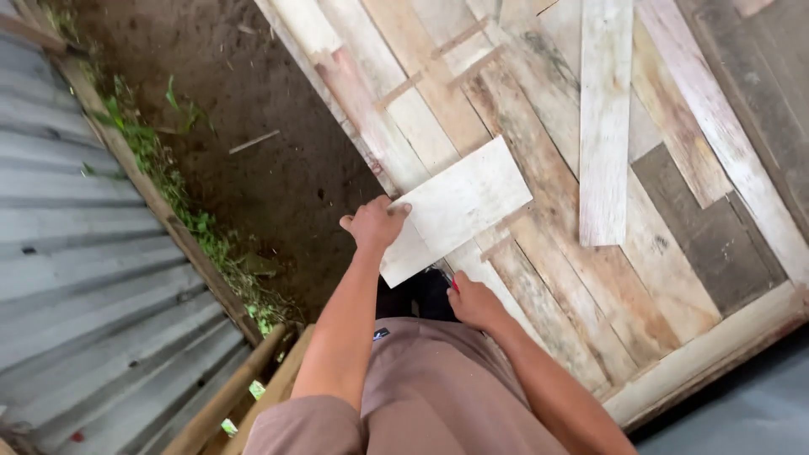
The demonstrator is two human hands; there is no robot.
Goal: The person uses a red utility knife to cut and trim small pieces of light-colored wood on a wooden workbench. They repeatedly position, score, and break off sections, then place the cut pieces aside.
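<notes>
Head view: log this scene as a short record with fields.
Left hand: grips the corner of a pale rectangular board
Right hand: closed on a small red-tipped item, kind unclear
Board: lies flat on a platform of mixed wooden planks
Loose plank: pale, lying lengthwise on the platform
Ground: bare soil
Left edge: corrugated metal sheeting, weeds beside it

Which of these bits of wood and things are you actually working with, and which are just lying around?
In use:
- pale flat board, gripped at its edge by the left hand
- small red-tipped thing, too hidden to identify, in the right hand
- plank wall the board lies against

Just lying about:
- thin stick on the dirt floor
- corrugated metal sheet
- weeds
</notes>
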